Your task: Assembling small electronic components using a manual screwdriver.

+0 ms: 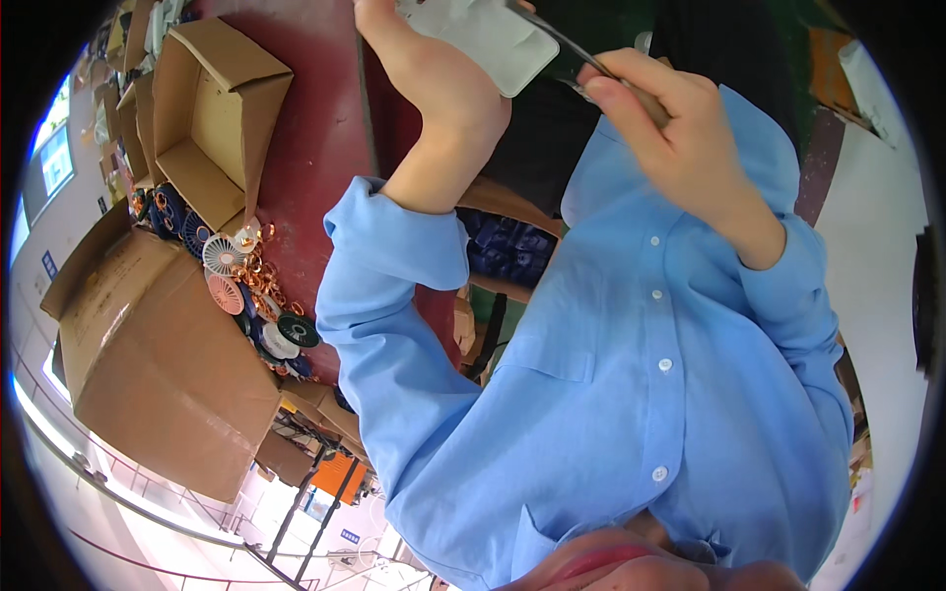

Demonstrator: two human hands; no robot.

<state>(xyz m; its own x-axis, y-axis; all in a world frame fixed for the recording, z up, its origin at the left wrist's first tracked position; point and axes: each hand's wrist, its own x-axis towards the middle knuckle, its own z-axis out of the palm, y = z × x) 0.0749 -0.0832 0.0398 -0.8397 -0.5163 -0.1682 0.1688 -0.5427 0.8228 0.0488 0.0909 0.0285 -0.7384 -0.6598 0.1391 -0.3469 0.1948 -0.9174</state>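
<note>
My left hand (448,74) reaches up to the top edge, where most of its fingers are cut off. It is at a flat white plastic plate (527,54) with rounded corners, which appears to be held in it. In my right hand (685,133), the fingers are closed around a slim dark tool (581,51). The tool's thin shaft slants up to the left, over the plate. Its exact kind does not show, since my fingers cover the lower part and the far end lies at the frame's edge.
To the left is a dark red tabletop (320,128) bearing an open carton (222,128), a larger cardboard box (163,345) and a heap of small round fans (227,254) with copper-coloured rings. A box of dark blue parts (507,251) stands low beneath my left forearm.
</note>
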